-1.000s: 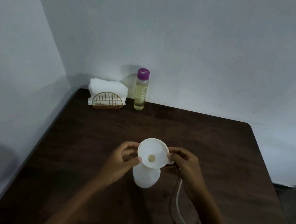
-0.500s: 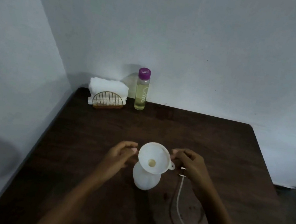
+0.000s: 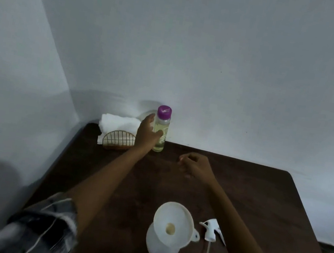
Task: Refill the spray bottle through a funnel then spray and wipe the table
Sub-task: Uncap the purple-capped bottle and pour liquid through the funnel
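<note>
Label on refill btl (image 3: 161, 132) unreadable

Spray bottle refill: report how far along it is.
Done: the funnel sits in the white spray bottle, with the trigger head off beside it. In hand: the left hand reaches the purple-capped refill bottle, not yet gripping it. Left: pouring, recapping, spraying, wiping with the napkins.

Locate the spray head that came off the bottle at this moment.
The spray head lies on the table near the bottom of the head view, just right of the funnel, beside the right forearm, its tube trailing toward the near edge.
</note>
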### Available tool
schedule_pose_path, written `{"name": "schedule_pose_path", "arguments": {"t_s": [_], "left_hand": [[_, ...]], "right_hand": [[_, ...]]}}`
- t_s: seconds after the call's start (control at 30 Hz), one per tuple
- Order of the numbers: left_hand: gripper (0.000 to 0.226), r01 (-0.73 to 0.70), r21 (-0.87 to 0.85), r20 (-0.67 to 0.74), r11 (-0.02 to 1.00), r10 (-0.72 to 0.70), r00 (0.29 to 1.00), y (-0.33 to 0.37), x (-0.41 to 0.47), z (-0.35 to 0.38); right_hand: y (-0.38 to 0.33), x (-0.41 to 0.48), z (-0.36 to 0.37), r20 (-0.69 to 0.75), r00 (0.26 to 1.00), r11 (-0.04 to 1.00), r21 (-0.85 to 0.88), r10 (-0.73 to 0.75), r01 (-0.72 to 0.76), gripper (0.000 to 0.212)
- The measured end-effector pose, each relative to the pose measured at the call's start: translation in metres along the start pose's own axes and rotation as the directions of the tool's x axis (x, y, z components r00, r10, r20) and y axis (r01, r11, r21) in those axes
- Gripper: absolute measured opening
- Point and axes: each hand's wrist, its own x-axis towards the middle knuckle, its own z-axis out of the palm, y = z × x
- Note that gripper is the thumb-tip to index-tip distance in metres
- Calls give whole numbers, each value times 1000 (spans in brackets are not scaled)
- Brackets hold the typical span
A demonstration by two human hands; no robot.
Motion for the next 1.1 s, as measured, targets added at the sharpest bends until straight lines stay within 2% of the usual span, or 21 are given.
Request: {"name": "schedule_pose_path", "arguments": {"t_s": [0.1, 0.23, 0.37, 0.43, 0.6, 0.7, 0.8, 0.93, 1.0, 1.03, 1.1], "left_hand": [[74, -78, 87, -11, 993, 79, 997, 3, 36, 17], [85, -62, 80, 2, 995, 62, 998, -2, 63, 31], [66, -68, 205, -59, 976, 82, 995, -4, 71, 33], [61, -84, 223, -46, 971, 97, 994, -6, 70, 29], [59, -139, 177, -89, 974, 156, 984, 3, 48, 16], [56, -210, 118, -63, 971, 218, 974, 25, 27, 2], [56, -282, 96, 4, 955, 282, 959, 55, -2, -13], [62, -354, 105, 91, 929, 345, 934, 93, -48, -24], [62, -388, 87, 108, 917, 379, 919, 110, -73, -26], [61, -405, 75, 113, 911, 395, 912, 118, -85, -27], [60, -422, 48, 125, 905, 414, 902, 131, -109, -28]], "right_hand": [[6, 19, 6, 0, 1000, 999, -49, 15, -15, 12], [19, 26, 9, 34, 999, 996, -86, 28, -25, 12], [29, 24, 6, 40, 999, 997, -68, 25, -22, 14], [34, 23, 2, 23, 1000, 997, -81, 7, -5, 14], [32, 18, -6, -50, 997, 994, -92, -60, 55, 14], [20, 15, -10, -95, 982, 979, -134, -165, 152, 16], [1, 5, -11, -142, 956, 962, -137, -255, 236, 28], [-19, -10, -15, -123, 924, 925, -165, -362, 341, 67], [-27, -25, -17, -105, 898, 896, -186, -427, 404, 80], [-30, -34, -19, -96, 887, 886, -162, -452, 434, 80], [-39, -61, -25, -87, 870, 874, -83, -486, 479, 66]]}}
